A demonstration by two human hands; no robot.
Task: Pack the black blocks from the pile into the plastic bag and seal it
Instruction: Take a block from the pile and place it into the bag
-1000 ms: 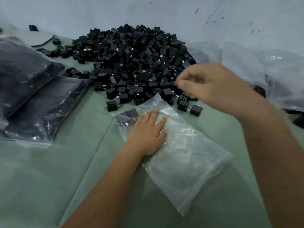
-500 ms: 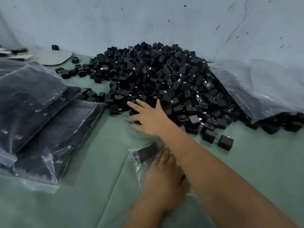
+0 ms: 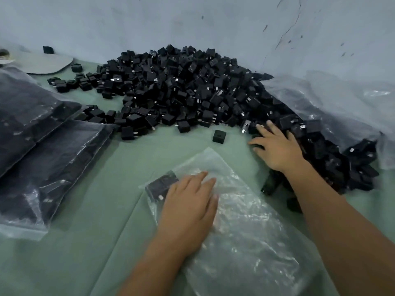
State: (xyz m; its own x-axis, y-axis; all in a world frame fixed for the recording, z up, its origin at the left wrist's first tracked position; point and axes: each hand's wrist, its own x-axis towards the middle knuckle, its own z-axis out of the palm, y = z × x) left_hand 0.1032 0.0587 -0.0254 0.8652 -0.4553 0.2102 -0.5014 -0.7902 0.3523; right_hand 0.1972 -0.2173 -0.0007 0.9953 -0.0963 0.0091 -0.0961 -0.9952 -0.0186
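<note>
Right hand (image 3: 275,149), which half a second before lay on the pile (image 3: 181,88) at its left front, had shifted to the right edge, fingers spread over blocks, clasping none yet. Left hand (image 3: 188,212) stayed flat on the bag (image 3: 245,231) (few blocks inside).

A packing workshop: heaped black blocks (image 3: 188,92), filled plastic bags (image 3: 42,150), green cloth-covered table (image 3: 85,242), cracked wall (image 3: 235,24).

- You get soft, even, cool light; shadows stay faint.
- Glare glints on the plastic bag (image 3: 245,231) (white streaks).
- Your wide lens bends the edges; fine detail looks smeared.
</note>
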